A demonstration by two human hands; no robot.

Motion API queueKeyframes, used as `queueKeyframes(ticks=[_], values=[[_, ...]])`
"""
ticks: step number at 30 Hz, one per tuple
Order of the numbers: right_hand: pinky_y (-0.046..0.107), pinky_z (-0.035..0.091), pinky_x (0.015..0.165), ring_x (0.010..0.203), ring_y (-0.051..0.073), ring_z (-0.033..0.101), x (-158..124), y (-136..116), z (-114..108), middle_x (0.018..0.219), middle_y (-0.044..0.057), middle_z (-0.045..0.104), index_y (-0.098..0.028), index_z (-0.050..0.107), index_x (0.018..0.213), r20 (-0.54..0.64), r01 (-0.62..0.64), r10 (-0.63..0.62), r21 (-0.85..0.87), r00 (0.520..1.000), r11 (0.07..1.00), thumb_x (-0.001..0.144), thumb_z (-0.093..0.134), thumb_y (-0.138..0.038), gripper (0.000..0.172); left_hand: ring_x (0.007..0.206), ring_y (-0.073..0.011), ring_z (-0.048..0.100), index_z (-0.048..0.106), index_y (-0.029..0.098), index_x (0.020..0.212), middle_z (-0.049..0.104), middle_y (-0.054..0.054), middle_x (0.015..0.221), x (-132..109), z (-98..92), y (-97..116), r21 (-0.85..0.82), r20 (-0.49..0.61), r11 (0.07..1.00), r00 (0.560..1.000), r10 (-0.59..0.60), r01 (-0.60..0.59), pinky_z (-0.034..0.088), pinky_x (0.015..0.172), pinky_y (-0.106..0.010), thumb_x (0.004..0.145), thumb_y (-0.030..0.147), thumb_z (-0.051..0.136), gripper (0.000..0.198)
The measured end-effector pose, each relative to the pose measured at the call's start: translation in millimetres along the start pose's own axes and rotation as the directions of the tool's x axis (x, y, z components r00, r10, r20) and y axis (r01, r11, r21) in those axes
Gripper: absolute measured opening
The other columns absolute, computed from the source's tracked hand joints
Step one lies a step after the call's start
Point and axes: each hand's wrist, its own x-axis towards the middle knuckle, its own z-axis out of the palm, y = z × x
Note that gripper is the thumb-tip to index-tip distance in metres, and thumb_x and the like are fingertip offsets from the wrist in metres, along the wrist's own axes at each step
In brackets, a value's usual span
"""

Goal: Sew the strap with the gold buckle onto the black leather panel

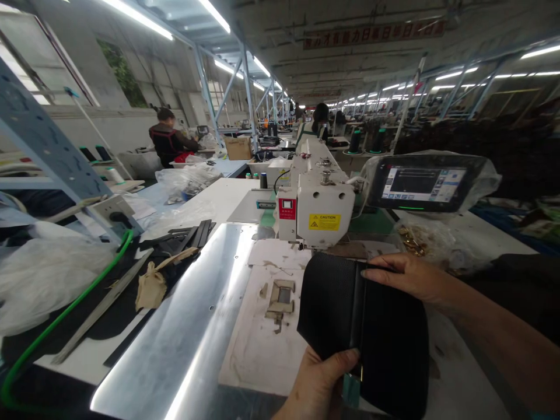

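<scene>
A black leather piece, folded like a wallet panel, is held over the sewing table in front of the white sewing machine. My left hand grips its near bottom edge, thumb on top. My right hand pinches its far right edge, fingers closed on the leather. Under the piece lies a pale template board with a small rectangular cut-out.
A shiny metal plate covers the table's left half. Black strips, a crumpled tan scrap, a green hose and plastic bags lie left. A touchscreen wrapped in plastic stands right. Other people sit at distant benches.
</scene>
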Motion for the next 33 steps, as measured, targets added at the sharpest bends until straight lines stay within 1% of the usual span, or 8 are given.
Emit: queueKeyframes(ticks=[3, 6, 11, 16, 20, 25, 29, 33], values=[[0.028, 0.048, 0.065, 0.071, 0.018, 0.062, 2, 2, -2, 0.079, 0.003, 0.070, -0.018, 0.075, 0.086, 0.002, 0.007, -0.007, 0.019, 1.000, 1.000, 0.074, 0.070, -0.060, 0.044, 0.085, -0.0286, 0.073, 0.071, 0.009, 0.110, 0.076, -0.014, 0.092, 1, -0.6, -2, -0.013, 0.012, 1.000, 1.000, -0.015, 0.015, 0.056, 0.082, -0.037, 0.064, 0.019, 0.085, 0.049], [0.026, 0.046, 0.063, 0.069, 0.015, 0.059, 4, 7, -1, 0.077, 0.001, 0.068, -0.018, 0.072, 0.086, -0.003, -0.017, 0.018, 0.078, 1.000, 0.997, 0.075, 0.071, -0.056, 0.040, 0.086, -0.0277, 0.073, 0.070, 0.009, 0.112, 0.076, -0.015, 0.095, 2, 0.9, -3, -0.039, 0.034, 0.999, 0.999, -0.016, 0.017, 0.056, 0.085, -0.037, 0.064, 0.016, 0.083, 0.050], [0.026, 0.045, 0.063, 0.067, 0.014, 0.057, 2, 10, 1, 0.074, -0.001, 0.065, -0.017, 0.069, 0.086, 0.003, -0.064, 0.064, 0.171, 0.998, 0.983, 0.076, 0.072, -0.053, 0.037, 0.091, -0.0298, 0.072, 0.071, 0.008, 0.111, 0.075, -0.016, 0.097, 3, 4.1, -3, -0.041, 0.044, 0.998, 0.998, -0.037, 0.039, 0.055, 0.087, -0.038, 0.063, 0.015, 0.084, 0.051], [0.026, 0.045, 0.064, 0.066, 0.013, 0.057, -2, 4, 0, 0.072, -0.001, 0.063, -0.017, 0.068, 0.084, 0.003, -0.091, 0.092, 0.202, 0.996, 0.975, 0.073, 0.075, -0.053, 0.039, 0.090, -0.0288, 0.072, 0.072, 0.009, 0.105, 0.075, -0.016, 0.098, 3, 4.7, -3, -0.054, 0.033, 0.998, 0.999, -0.027, 0.029, 0.055, 0.085, -0.036, 0.062, 0.016, 0.085, 0.046], [0.025, 0.044, 0.064, 0.067, 0.013, 0.056, 1, 9, -2, 0.073, -0.001, 0.063, -0.017, 0.069, 0.084, 0.011, -0.099, 0.099, 0.235, 0.995, 0.967, 0.071, 0.077, -0.055, 0.041, 0.087, -0.0278, 0.072, 0.071, 0.009, 0.107, 0.075, -0.016, 0.096, 3, 4.1, -4, -0.048, 0.029, 0.998, 0.999, -0.037, 0.038, 0.055, 0.081, -0.034, 0.063, 0.016, 0.084, 0.047], [0.025, 0.043, 0.063, 0.066, 0.012, 0.055, 5, 18, -5, 0.074, -0.001, 0.062, -0.018, 0.069, 0.084, 0.024, -0.109, 0.106, 0.266, 0.994, 0.958, 0.066, 0.081, -0.057, 0.045, 0.090, -0.0288, 0.072, 0.070, 0.008, 0.110, 0.075, -0.016, 0.098, 4, 3.6, -6, -0.063, 0.011, 0.997, 0.999, -0.043, 0.044, 0.055, 0.080, -0.034, 0.062, 0.015, 0.085, 0.051], [0.026, 0.043, 0.064, 0.066, 0.012, 0.054, 6, 18, -5, 0.074, -0.001, 0.061, -0.018, 0.069, 0.084, 0.019, -0.117, 0.116, 0.267, 0.993, 0.957, 0.065, 0.081, -0.058, 0.045, 0.090, -0.0287, 0.072, 0.068, 0.008, 0.114, 0.075, -0.017, 0.099, 3, 4.6, -4, -0.070, 0.022, 0.996, 0.999, -0.049, 0.051, 0.055, 0.080, -0.033, 0.063, 0.014, 0.084, 0.054], [0.027, 0.043, 0.063, 0.065, 0.013, 0.053, 7, 17, -5, 0.073, -0.001, 0.060, -0.019, 0.068, 0.083, 0.014, -0.125, 0.125, 0.262, 0.992, 0.957, 0.065, 0.081, -0.057, 0.045, 0.088, -0.0263, 0.073, 0.066, 0.009, 0.120, 0.076, -0.015, 0.096, 2, 6.1, -3, -0.057, 0.018, 0.996, 0.998, -0.066, 0.067, 0.055, 0.078, -0.031, 0.065, 0.014, 0.084, 0.058]])
